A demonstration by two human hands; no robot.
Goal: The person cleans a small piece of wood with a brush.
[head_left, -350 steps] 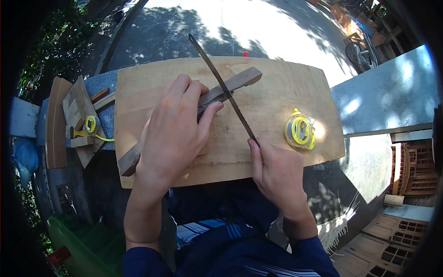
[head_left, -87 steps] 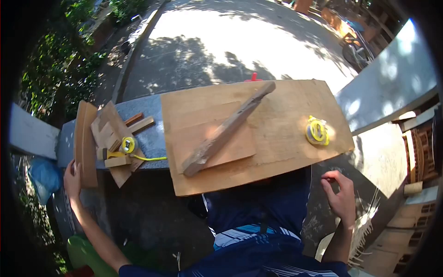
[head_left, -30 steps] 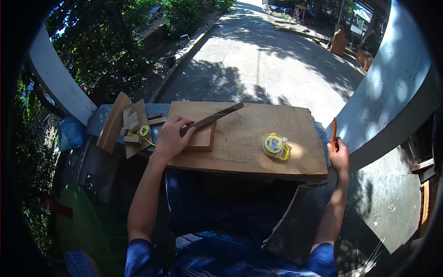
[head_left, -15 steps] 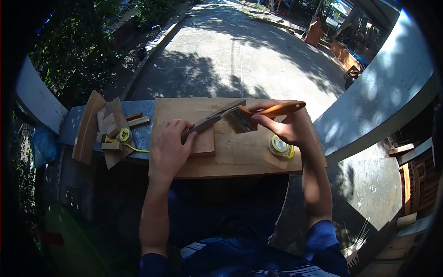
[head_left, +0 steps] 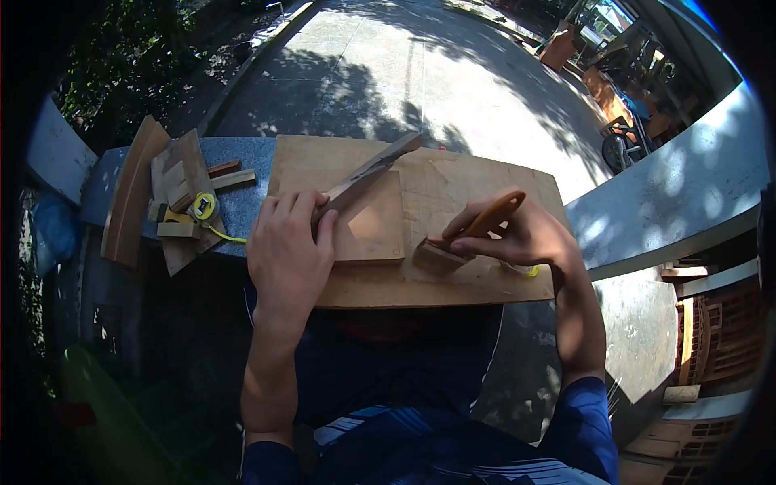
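Note:
My left hand (head_left: 289, 238) is closed around the lower end of a long, narrow grey-brown strip (head_left: 368, 174), which looks like wood. The strip slants up and away to the right, over a smaller square board (head_left: 373, 230) on the wide wooden board (head_left: 485, 174). Pinched by its orange handle, a paintbrush (head_left: 497, 212) is in my right hand (head_left: 525, 230). Its bristles point down close over the wide board, just right of the square one. A round clear thing with a yellow rim (head_left: 531, 272) is mostly hidden behind my right hand.
On the grey stone ledge (head_left: 234, 149) at left lie a yellow tape measure (head_left: 206, 207), several wood offcuts (head_left: 234, 179) and a long curved wooden piece (head_left: 133, 194). A pale sloping wall (head_left: 671, 194) stands at right. Beyond the ledge lies a paved yard (head_left: 372, 61).
My right hand has lowered the paintbrush from beside the strip's far end towards the wide board, its handle now steeper. The strip in my left hand points more steeply away. The view has shifted slightly.

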